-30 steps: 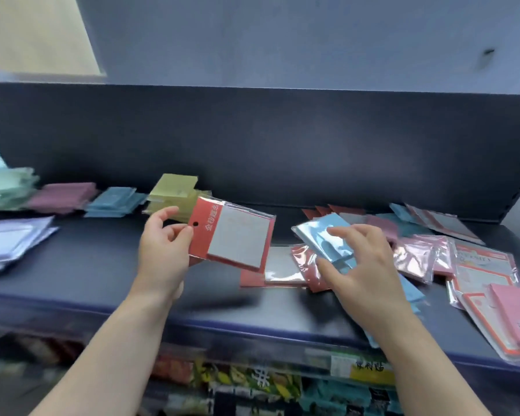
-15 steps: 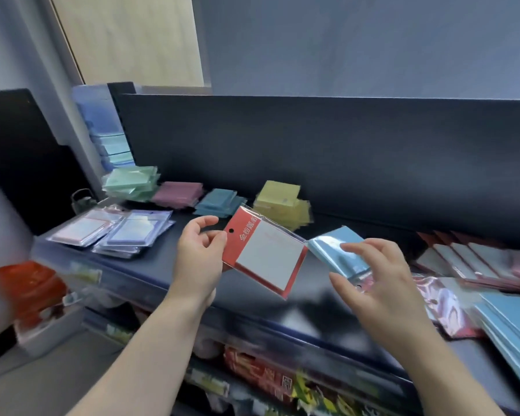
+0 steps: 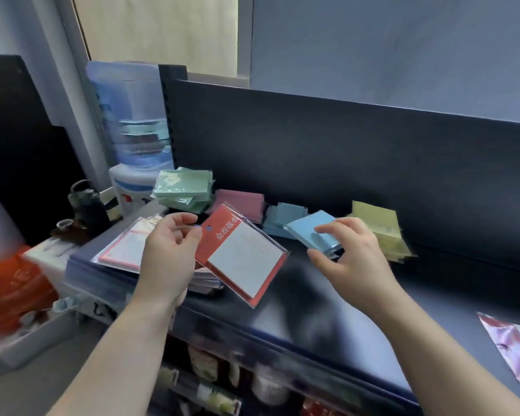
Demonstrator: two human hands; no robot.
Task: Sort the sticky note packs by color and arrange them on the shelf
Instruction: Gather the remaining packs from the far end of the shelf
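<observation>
My left hand (image 3: pixel 168 256) pinches a red-and-white sticky note pack (image 3: pixel 243 256) by its top corner, tilted above the dark shelf (image 3: pixel 312 319). My right hand (image 3: pixel 348 259) holds a blue pack (image 3: pixel 312 232) between thumb and fingers, just in front of the blue pile (image 3: pixel 284 217). Along the back panel lie sorted piles: green (image 3: pixel 183 187), pink (image 3: pixel 243 202), blue, and yellow (image 3: pixel 378 226). A stack of red-bordered white packs (image 3: pixel 123 250) sits at the shelf's left end, under my left hand.
A water dispenser (image 3: pixel 132 139) stands beyond the shelf's left end, with a dark kettle (image 3: pixel 86 202) and an orange bag (image 3: pixel 9 289) beside it. A shiny pink wrapper (image 3: pixel 511 349) lies at the right edge. Goods fill the lower shelf (image 3: pixel 216 385).
The view has swung left. Both hands have carried their packs leftward along the shelf; the blue pack is now close to the blue pile, the red pack over the left-end stack.
</observation>
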